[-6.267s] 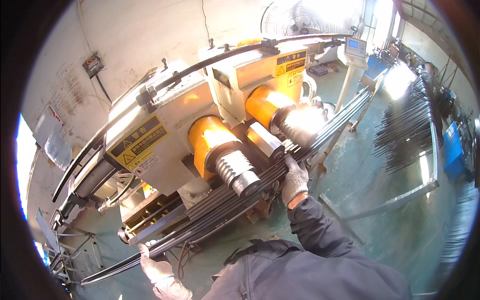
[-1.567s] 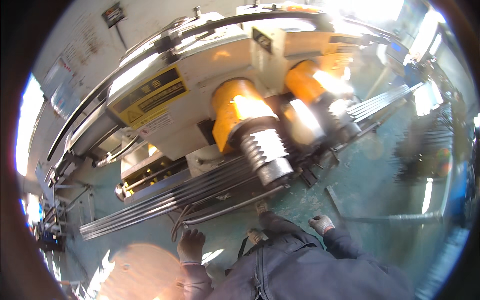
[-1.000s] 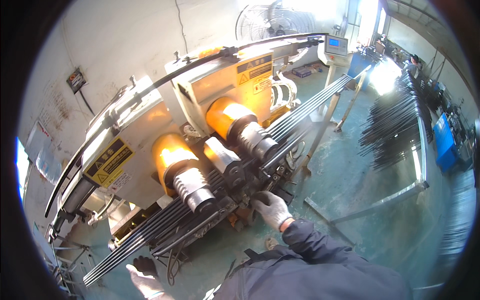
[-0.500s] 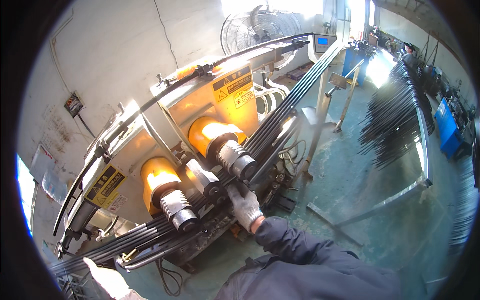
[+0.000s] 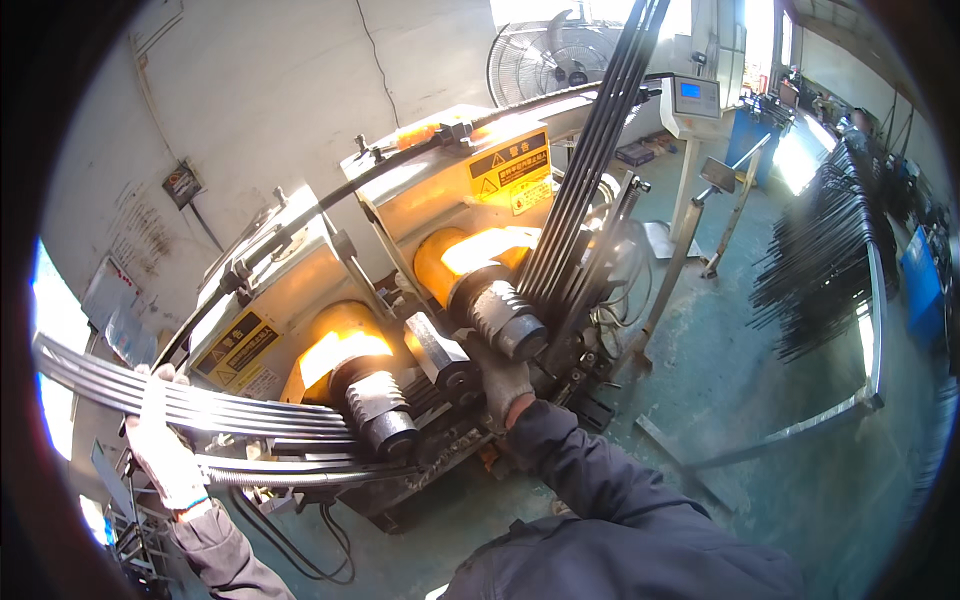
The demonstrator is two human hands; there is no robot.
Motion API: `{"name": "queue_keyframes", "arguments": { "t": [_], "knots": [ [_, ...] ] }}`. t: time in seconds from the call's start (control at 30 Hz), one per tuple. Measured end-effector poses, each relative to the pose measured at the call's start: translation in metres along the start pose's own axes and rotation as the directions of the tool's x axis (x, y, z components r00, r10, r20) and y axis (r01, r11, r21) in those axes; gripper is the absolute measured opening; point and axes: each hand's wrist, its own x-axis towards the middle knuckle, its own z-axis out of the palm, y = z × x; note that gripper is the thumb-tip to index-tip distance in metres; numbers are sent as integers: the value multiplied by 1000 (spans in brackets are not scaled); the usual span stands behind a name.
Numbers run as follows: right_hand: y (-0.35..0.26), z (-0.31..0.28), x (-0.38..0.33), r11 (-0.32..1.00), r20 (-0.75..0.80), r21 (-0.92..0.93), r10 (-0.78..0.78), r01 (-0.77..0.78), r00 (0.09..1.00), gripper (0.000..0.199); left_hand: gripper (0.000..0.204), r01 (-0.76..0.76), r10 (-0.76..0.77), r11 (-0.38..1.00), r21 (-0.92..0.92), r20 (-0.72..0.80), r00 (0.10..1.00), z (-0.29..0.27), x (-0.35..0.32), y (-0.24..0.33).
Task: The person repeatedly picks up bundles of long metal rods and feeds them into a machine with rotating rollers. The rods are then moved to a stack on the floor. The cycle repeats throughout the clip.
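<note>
Several dark metal rods run side by side through a bending machine [image 5: 290,270], under its two ribbed rollers. Their left lengths [image 5: 240,411] slope up leftward, while their right lengths [image 5: 600,150] rise steeply, so the bundle is bent. My left hand [image 5: 165,455], in a pale glove, grips the left part, its thumb across the front and fingertips showing beyond the far edge. My gloved right hand [image 5: 503,382] is between the dark hexagonal block [image 5: 436,350] and the right ribbed roller [image 5: 510,322]; its fingers are hidden there. The left ribbed roller [image 5: 375,410] stands nearer me.
A control box with a small screen [image 5: 695,95] stands beyond the machine, near a large fan [image 5: 545,65]. On the right, many dark rods [image 5: 820,260] hang from a metal rack [image 5: 876,330]. Cables [image 5: 340,550] loop below the machine.
Both ends of the rods have swung upward, leaving the bundle bent. My left hand has risen with the left end and closed round it. My right hand stays by the block; the view has shifted.
</note>
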Motion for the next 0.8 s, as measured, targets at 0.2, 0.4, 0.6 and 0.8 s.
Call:
{"name": "queue_keyframes", "arguments": {
  "t": [0.2,0.4,0.6,0.8],
  "knots": [
    [-10,12,3,999,-51,34,-20,21,999,45,48,-98,34,962,253,245,969,73,0,40],
    [22,-12,23,940,6,-244,-244,238,970,64,42,-262,93,870,418,383,919,147,-20,67],
    [22,-13,26,993,29,-75,-87,89,996,56,40,-278,104,723,633,297,949,159,-22,70],
    [-3,-4,6,988,64,64,137,-141,989,45,37,-532,250,544,649,480,841,151,-20,67]
  ]
}}
